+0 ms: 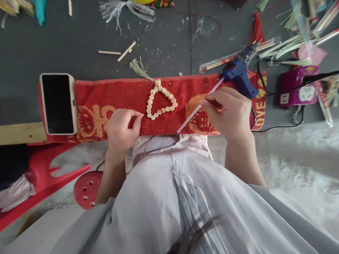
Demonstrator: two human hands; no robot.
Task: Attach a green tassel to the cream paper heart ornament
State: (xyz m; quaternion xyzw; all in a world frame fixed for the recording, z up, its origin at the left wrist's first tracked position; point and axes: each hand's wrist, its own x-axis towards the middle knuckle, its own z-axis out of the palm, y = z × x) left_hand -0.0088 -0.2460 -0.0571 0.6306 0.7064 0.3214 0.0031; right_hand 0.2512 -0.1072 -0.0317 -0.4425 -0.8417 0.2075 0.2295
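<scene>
My right hand [230,108] pinches a translucent glue stick [188,120] between thumb and fingers. The stick slants from the towel's front edge up to the back of a blue glue gun [238,77], which lies on the red towel [115,92]. Left of the stick, a string of cream beads or small buds [150,105] lies in a loose triangle, with a pale tassel [139,68] at its top. My left hand [122,126] rests on the towel beside the string, thumb and forefinger closed together; whatever they may hold is too small to make out.
A phone [59,104] lies at the towel's left end. Several short sticks [126,51] and white threads [123,8] are scattered behind. At right stand a purple power socket [298,86] with black cables, a red tassel [257,29] and wrapped sticks [223,62].
</scene>
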